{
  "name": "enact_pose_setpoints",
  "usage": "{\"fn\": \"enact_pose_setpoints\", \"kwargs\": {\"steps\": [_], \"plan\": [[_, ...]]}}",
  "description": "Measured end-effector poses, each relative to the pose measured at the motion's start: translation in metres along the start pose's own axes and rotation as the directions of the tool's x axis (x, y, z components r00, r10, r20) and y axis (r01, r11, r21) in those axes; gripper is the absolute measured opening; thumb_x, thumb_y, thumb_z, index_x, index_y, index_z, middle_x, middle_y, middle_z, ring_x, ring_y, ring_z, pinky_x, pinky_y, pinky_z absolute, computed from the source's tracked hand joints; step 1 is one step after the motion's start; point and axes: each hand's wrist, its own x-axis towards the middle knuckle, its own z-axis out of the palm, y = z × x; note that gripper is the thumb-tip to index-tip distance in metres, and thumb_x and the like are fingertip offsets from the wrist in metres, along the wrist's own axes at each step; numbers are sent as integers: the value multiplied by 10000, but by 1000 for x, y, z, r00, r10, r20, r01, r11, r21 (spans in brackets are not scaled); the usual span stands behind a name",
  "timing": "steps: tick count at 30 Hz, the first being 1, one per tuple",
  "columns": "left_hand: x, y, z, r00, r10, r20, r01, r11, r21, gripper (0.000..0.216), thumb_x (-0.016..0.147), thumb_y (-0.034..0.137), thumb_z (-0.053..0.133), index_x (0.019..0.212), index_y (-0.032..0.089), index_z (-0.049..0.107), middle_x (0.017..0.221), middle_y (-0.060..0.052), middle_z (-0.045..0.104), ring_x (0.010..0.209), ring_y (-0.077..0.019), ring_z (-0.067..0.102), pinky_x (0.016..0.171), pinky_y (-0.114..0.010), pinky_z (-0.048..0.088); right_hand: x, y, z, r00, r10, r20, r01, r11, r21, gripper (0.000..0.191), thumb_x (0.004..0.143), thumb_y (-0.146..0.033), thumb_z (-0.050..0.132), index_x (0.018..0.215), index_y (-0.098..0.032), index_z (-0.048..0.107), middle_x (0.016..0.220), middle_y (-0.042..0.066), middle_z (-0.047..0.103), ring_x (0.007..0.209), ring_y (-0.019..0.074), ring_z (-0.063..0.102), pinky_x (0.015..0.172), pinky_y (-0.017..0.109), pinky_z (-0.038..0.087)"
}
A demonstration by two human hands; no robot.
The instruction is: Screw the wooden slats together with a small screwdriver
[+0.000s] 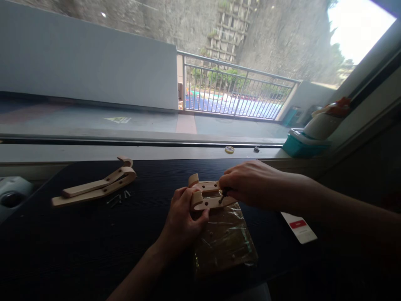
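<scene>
My left hand (184, 213) grips the near end of a small light wooden assembly (207, 195) of two curved slats with holes, held just above a dark table (94, 242). My right hand (250, 184) is closed over the assembly's right end, pinching a small dark tool or screw (223, 195) against the wood. Under the piece lies a clear plastic bag (226, 239) with a brown wooden sheet inside.
Two long curved wooden slats (97, 187) lie at the left with a few small screws (119, 197) beside them. A white card with a red label (299, 226) lies at the right. A teal and white appliance (308, 136) stands on the window sill. A grey object (12, 194) sits at the far left.
</scene>
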Motion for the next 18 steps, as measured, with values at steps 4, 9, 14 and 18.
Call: {"fn": "enact_pose_setpoints", "kwargs": {"steps": [4, 9, 14, 18], "plan": [[0, 1, 0, 1000, 4, -5, -4, 1000, 3, 385, 704, 242, 634, 1066, 181, 518, 1107, -93, 507, 1112, -253, 486, 992, -436, 418, 7, 9, 16, 980, 113, -165, -93, 988, 124, 161, 823, -266, 525, 821, -214, 678, 699, 1, 643, 630, 130, 525, 550, 251, 291], [-1, 0, 1, 1000, -27, -8, 27, 1000, -8, 382, 709, 260, 629, 1069, 190, 521, 1133, -92, 507, 1133, -259, 489, 1010, -450, 399, 9, 37, 20, 959, 283, -8, -262, 899, 351, 321, 775, -468, 549, 687, -182, 665, 577, -3, 573, 499, 105, 443, 473, 252, 276], [5, 7, -20, 977, -146, 158, 177, 963, -201, 502, 718, 310, 647, 1187, 241, 482, 1238, -86, 507, 1167, -256, 501, 985, -432, 422, -21, 53, 38, 927, 363, -96, -168, 630, 758, 413, 826, -516, 485, 743, -141, 638, 567, -7, 555, 480, 94, 447, 478, 246, 339], [17, 7, -48, 929, -191, 316, 327, 823, -465, 427, 769, 405, 597, 1136, 196, 527, 1161, -101, 605, 1118, -251, 564, 944, -400, 448, -44, 44, 94, 895, 425, -139, 44, 224, 974, 351, 769, -412, 606, 984, -135, 626, 758, 26, 626, 678, 139, 558, 634, 281, 437]]}}
